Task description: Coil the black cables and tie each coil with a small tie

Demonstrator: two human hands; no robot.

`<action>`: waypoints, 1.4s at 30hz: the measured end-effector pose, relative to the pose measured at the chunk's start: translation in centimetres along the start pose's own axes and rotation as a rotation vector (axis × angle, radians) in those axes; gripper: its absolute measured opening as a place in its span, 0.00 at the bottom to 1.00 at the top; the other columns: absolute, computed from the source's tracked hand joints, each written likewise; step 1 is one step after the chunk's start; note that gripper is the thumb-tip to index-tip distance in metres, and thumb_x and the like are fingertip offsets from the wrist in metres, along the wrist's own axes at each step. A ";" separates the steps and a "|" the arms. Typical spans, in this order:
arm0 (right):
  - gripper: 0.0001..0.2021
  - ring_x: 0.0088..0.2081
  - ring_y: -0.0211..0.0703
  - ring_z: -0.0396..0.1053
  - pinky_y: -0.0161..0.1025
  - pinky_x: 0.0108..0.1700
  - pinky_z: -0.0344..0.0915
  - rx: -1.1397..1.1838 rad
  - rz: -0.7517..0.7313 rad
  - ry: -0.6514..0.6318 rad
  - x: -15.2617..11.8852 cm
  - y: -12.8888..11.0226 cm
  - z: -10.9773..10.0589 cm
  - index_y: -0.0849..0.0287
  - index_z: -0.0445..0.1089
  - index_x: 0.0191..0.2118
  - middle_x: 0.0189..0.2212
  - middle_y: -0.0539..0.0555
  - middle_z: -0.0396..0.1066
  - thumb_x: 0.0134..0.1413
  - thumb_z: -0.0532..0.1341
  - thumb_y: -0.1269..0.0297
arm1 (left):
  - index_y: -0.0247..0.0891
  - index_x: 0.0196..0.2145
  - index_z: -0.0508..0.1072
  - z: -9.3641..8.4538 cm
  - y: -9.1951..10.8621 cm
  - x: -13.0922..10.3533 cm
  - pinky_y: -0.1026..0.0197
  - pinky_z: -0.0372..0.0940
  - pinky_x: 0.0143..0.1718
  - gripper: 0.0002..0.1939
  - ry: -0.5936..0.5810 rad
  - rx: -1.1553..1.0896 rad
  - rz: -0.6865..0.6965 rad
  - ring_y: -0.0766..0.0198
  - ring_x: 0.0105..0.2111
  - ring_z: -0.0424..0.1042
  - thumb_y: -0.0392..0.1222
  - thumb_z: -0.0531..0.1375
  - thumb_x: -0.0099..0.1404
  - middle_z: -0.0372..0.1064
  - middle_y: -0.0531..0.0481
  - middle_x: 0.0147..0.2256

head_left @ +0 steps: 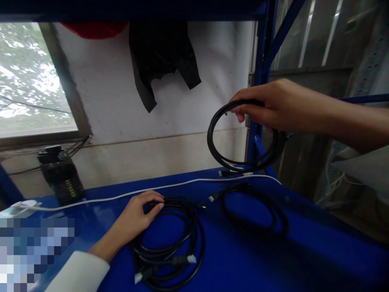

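Observation:
My right hand (273,103) is raised above the blue tabletop, its fingers closed around the top of a coiled black cable (210,140). That coil hangs as a loose ring, and a plug with a white tip shows near its bottom edge. At the left, my left hand (136,215) pinches the upper edge of another black cable coil (201,239), which lies on the table. Two dark plugs (179,260) with white tips rest across the front of this coil. A third black cable coil (285,223) lies on the table below my right hand.
A white cord (179,183) runs along the back of the blue table (243,263) to a white power strip (26,206). A dark bottle (62,178) stands at the back left. Blue rack post (263,77) rises at right; a black cloth (161,52) hangs at the wall.

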State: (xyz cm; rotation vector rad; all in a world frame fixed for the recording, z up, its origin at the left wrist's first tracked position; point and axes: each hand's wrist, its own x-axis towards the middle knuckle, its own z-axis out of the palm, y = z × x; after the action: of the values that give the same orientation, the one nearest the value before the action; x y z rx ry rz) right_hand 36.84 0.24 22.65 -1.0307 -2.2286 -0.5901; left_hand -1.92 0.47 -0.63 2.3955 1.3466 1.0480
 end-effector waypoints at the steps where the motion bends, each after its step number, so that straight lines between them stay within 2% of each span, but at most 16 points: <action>1: 0.09 0.17 0.22 0.60 0.32 0.27 0.50 -0.009 0.003 0.011 0.5 -0.4 -0.5 0.64 0.79 0.44 0.17 0.39 0.64 0.70 0.61 0.67 | 0.40 0.42 0.82 0.0 0.1 0.0 0.48 0.68 0.56 0.09 -0.002 0.000 0.001 0.52 0.48 0.79 0.44 0.61 0.72 0.81 0.44 0.46; 5: 0.11 0.16 0.19 0.58 0.33 0.27 0.50 -0.021 0.052 0.042 2.5 -2.8 -2.4 0.64 0.78 0.43 0.14 0.36 0.59 0.70 0.60 0.64 | 0.40 0.41 0.81 0.2 0.4 0.2 0.48 0.68 0.55 0.09 0.012 0.006 -0.013 0.52 0.47 0.78 0.43 0.61 0.72 0.81 0.45 0.44; 8: 0.11 0.16 0.18 0.59 0.31 0.24 0.48 0.039 0.013 0.078 4.0 -5.0 -3.1 0.62 0.77 0.39 0.16 0.37 0.61 0.70 0.60 0.63 | 0.40 0.42 0.81 0.4 0.6 0.6 0.47 0.67 0.54 0.09 0.019 0.004 -0.035 0.51 0.47 0.78 0.42 0.61 0.72 0.81 0.44 0.44; 11: 0.10 0.16 0.19 0.62 0.28 0.22 0.48 0.158 -0.075 0.085 5.2 -7.0 -2.6 0.61 0.76 0.37 0.19 0.38 0.63 0.71 0.61 0.65 | 0.40 0.43 0.82 0.5 0.6 0.8 0.46 0.67 0.54 0.09 0.028 -0.008 -0.045 0.49 0.47 0.78 0.42 0.62 0.71 0.81 0.43 0.44; 14: 0.09 0.15 0.20 0.63 0.25 0.18 0.48 0.288 -0.151 0.054 6.1 -8.9 -1.2 0.63 0.76 0.37 0.22 0.40 0.66 0.71 0.61 0.68 | 0.40 0.48 0.81 0.4 0.7 0.7 0.44 0.66 0.57 0.11 0.073 -0.016 -0.057 0.47 0.50 0.78 0.44 0.62 0.71 0.81 0.41 0.48; 17: 0.09 0.15 0.21 0.60 0.25 0.17 0.48 0.447 -0.179 0.008 6.4 -11.0 0.5 0.63 0.75 0.37 0.25 0.43 0.70 0.71 0.62 0.68 | 0.40 0.50 0.81 0.3 1.0 0.6 0.44 0.65 0.59 0.14 0.136 -0.148 -0.107 0.45 0.53 0.77 0.47 0.64 0.71 0.81 0.40 0.50; 21: 0.10 0.18 0.25 0.59 0.28 0.20 0.51 0.658 -0.174 -0.124 6.1 -14.0 3.3 0.63 0.74 0.36 0.26 0.46 0.70 0.72 0.61 0.67 | 0.36 0.50 0.81 -0.1 1.9 0.8 0.49 0.71 0.50 0.22 0.145 -0.621 -0.272 0.45 0.47 0.81 0.57 0.67 0.69 0.83 0.37 0.46; 24: 0.13 0.20 0.27 0.59 0.29 0.23 0.54 0.792 -0.158 -0.246 5.2 -15.5 6.2 0.63 0.72 0.34 0.25 0.47 0.69 0.73 0.59 0.64 | 0.31 0.50 0.80 -0.5 2.8 1.0 0.52 0.74 0.47 0.27 0.048 -1.036 -0.376 0.47 0.44 0.83 0.60 0.63 0.71 0.82 0.33 0.46; 27: 0.13 0.21 0.28 0.61 0.29 0.22 0.56 0.914 -0.088 -0.392 4.1 -16.1 9.9 0.62 0.71 0.34 0.28 0.48 0.71 0.72 0.58 0.63 | 0.29 0.48 0.80 -0.7 3.1 1.1 0.54 0.75 0.46 0.28 -0.081 -1.304 -0.480 0.49 0.44 0.83 0.61 0.56 0.76 0.82 0.31 0.45; 30: 0.11 0.19 0.29 0.62 0.29 0.19 0.56 1.016 0.029 -0.515 2.7 -16.0 13.5 0.60 0.71 0.38 0.30 0.48 0.71 0.71 0.57 0.60 | 0.29 0.45 0.80 -0.8 2.5 1.0 0.54 0.76 0.44 0.30 -0.159 -1.424 -0.533 0.49 0.42 0.84 0.60 0.52 0.78 0.83 0.30 0.43; 35: 0.10 0.16 0.29 0.63 0.28 0.15 0.56 1.025 0.132 -0.635 0.7 -15.1 18.2 0.59 0.72 0.44 0.30 0.49 0.70 0.72 0.56 0.61 | 0.27 0.46 0.79 -0.9 1.4 0.7 0.50 0.74 0.50 0.33 -0.199 -1.586 -0.563 0.45 0.45 0.84 0.64 0.50 0.77 0.82 0.28 0.43; 37: 0.11 0.15 0.31 0.64 0.28 0.14 0.58 1.032 0.160 -0.656 0.2 -14.7 19.6 0.59 0.71 0.45 0.30 0.48 0.70 0.71 0.56 0.59 | 0.26 0.47 0.78 -1.0 1.4 0.7 0.51 0.74 0.52 0.36 -0.190 -1.579 -0.602 0.45 0.47 0.83 0.66 0.51 0.76 0.82 0.27 0.45; 42: 0.11 0.16 0.32 0.64 0.29 0.16 0.59 1.054 0.198 -0.630 -0.4 -14.1 21.5 0.59 0.69 0.38 0.27 0.47 0.70 0.70 0.56 0.59 | 0.24 0.48 0.78 -1.0 2.0 0.9 0.53 0.75 0.49 0.38 -0.200 -1.517 -0.656 0.45 0.46 0.83 0.68 0.52 0.75 0.81 0.25 0.45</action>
State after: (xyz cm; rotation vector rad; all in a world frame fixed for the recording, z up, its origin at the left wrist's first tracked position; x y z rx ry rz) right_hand 18.66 4.72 4.99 -0.8610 -2.3536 1.0483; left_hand -0.96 -0.09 1.54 0.8209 0.6431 0.9682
